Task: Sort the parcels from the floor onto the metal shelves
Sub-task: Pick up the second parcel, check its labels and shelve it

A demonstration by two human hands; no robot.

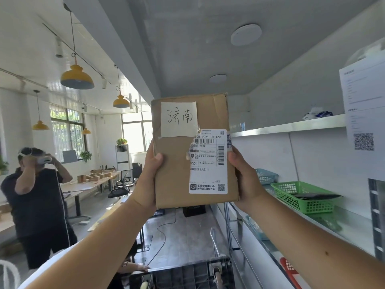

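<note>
Your two bare forearms rise from the bottom corners of the view and meet at a brown cardboard parcel that you hold up in front of you, upright, its face turned toward you. Your left hand clasps the parcel's lower left edge, thumb pressed flat on the front and the other fingers hidden behind the box. Your right hand clasps the lower right edge in the same way, thumb touching the margin of the printed shipping label; the rest of its fingers are out of sight behind the cardboard.

A handwritten paper note is taped over the parcel's upper left and overlaps the shipping label's top corner.

The parcel is in the air, well clear of the metal shelves that run along your right. On the middle shelf sits a green plastic basket with a dark item in it, and a blue basket stands farther back. To your left, across the room, a person in dark clothes stands with both hands raised to a headset.
</note>
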